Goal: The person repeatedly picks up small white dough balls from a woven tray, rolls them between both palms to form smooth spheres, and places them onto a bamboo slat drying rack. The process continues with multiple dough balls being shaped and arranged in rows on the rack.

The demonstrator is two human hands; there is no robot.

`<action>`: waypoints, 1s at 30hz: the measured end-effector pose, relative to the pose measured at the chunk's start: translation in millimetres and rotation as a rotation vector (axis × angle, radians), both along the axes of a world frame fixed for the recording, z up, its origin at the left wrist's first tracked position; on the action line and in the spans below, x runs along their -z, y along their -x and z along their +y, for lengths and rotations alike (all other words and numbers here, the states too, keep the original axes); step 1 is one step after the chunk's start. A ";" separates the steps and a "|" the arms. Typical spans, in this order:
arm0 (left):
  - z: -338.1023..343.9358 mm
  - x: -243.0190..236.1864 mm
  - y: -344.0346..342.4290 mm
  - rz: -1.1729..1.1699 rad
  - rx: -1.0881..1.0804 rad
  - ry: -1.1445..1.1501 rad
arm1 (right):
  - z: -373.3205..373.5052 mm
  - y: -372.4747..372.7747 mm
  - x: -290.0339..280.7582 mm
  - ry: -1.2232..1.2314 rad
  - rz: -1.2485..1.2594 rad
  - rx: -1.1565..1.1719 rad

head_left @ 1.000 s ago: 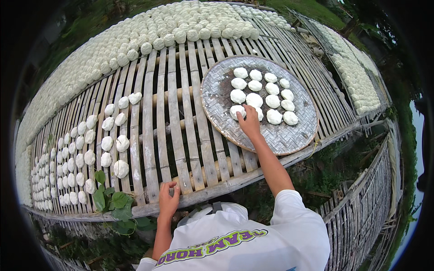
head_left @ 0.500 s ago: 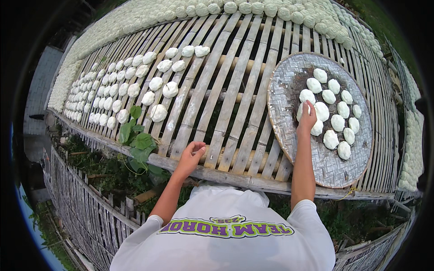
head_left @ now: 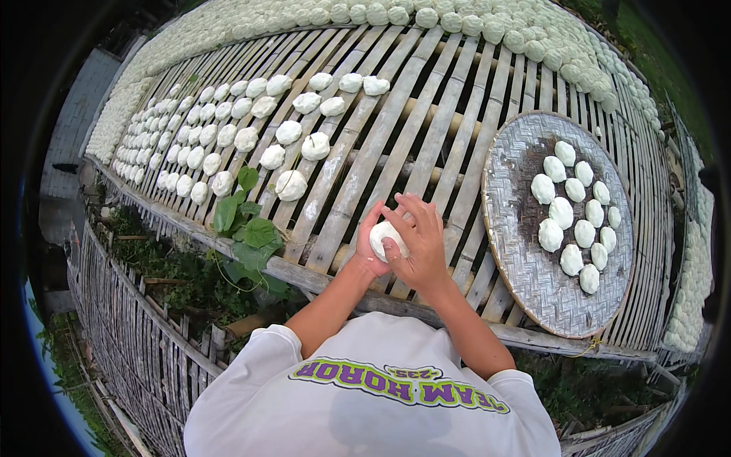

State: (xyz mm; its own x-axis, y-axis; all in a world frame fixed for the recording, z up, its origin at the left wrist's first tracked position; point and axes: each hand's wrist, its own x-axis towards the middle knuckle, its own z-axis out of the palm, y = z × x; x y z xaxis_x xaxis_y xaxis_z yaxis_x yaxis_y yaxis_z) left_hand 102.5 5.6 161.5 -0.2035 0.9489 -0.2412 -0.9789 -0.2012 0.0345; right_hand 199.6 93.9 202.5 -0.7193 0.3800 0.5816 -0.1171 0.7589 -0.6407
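Over the front edge of the slatted bamboo rack [head_left: 426, 129], my two hands hold one round white doughy lump [head_left: 384, 240] between them. My left hand [head_left: 368, 247] cups it from the left side. Across its right side lies my right hand [head_left: 423, 247], thumb pressed on the lump and fingers raised and bent around it. More white lumps [head_left: 561, 213] of the same look sit on a round woven tray [head_left: 525, 293] to the right. Loose rows of such lumps [head_left: 292, 185] rest on the slats to the left.
Dense bands of white lumps [head_left: 426, 17] cover the rack's far side. A leafy green vine [head_left: 257, 233] climbs over the front edge. Below left runs a bamboo fence [head_left: 145, 305], with plants between it and the rack. A second rack [head_left: 689, 282] stands at far right.
My right hand has left the tray with one lump and come to the middle. My left hand has moved right to meet it and now cups the lump. The view has shifted slightly.
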 end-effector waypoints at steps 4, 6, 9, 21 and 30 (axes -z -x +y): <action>-13.8 -7.2 17.5 0.029 -0.072 -0.010 | -9.2 27.0 13.4 0.118 -0.151 -0.160; -12.3 -8.1 28.8 -0.210 -0.124 -0.143 | -15.8 35.2 23.6 0.305 -0.053 -0.099; -7.5 -3.7 45.7 0.150 -0.329 0.452 | -35.3 54.8 42.8 0.726 0.044 -0.153; -124.1 46.2 129.5 0.598 -0.667 1.002 | -64.1 107.2 100.2 0.496 -0.292 -0.069; -64.0 63.3 101.7 1.886 -0.435 1.015 | -48.5 45.5 81.8 0.100 -0.330 0.021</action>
State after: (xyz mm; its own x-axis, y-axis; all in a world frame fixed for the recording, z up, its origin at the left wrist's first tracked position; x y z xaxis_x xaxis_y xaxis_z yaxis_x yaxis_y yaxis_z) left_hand 0.8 -58.4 98.2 -0.8408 0.5054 0.1940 0.4105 0.3617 0.8371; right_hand 154.1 45.5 120.7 -0.8538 0.4404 0.2776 0.1242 0.6902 -0.7129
